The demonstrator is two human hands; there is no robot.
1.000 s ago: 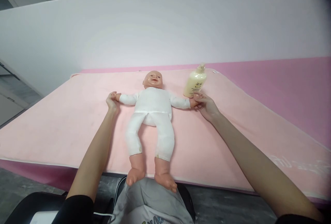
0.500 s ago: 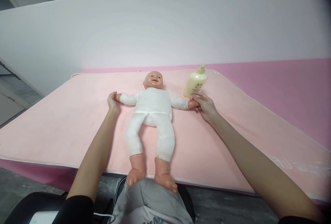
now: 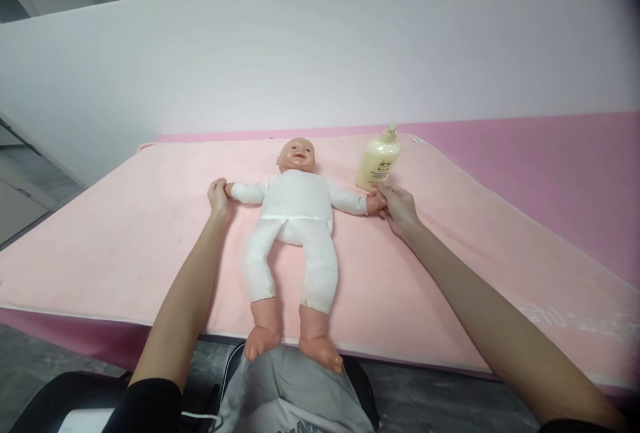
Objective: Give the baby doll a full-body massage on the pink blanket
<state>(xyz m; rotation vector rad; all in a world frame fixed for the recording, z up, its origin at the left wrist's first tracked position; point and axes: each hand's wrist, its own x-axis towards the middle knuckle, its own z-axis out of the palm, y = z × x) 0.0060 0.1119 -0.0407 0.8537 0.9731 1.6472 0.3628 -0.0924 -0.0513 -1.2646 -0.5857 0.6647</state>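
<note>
A baby doll [image 3: 295,219] in a white suit lies on its back on a pale pink mat [image 3: 125,233], arms spread, feet past the near edge. My left hand [image 3: 218,196] grips the doll's hand on the left side. My right hand [image 3: 397,206] grips the doll's other hand on the right. A cream pump bottle [image 3: 378,161] stands upright just behind my right hand, close to my fingers.
The mat covers a darker pink table [image 3: 550,153] that runs on to the right. A white wall [image 3: 320,53] rises behind it. My grey-clad lap [image 3: 295,393] sits below the doll's feet, with a dark chair edge [image 3: 65,393] at the lower left.
Both hands stay on the doll's hands and have drawn slightly inward. The doll's arms sit a little lower. The bottle has not moved.
</note>
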